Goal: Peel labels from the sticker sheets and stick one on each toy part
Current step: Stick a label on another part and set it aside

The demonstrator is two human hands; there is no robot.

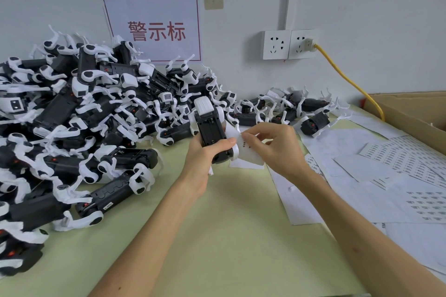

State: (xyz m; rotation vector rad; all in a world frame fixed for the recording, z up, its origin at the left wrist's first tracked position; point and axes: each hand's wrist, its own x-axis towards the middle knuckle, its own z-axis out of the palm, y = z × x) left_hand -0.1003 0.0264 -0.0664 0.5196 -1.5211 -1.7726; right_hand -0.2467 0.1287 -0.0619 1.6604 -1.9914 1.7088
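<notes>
Peeling judged current step | toy part gripped by left hand | sticker sheet pinched by right hand | next: label to be lifted, pressed on part

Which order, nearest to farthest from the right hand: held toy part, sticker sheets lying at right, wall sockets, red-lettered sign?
1. toy part, in the left hand, beside the right hand, which pinches a label sheet
2. sticker sheets, on the table, right
3. wall sockets, behind
4. sign, on wall, farther left
</notes>
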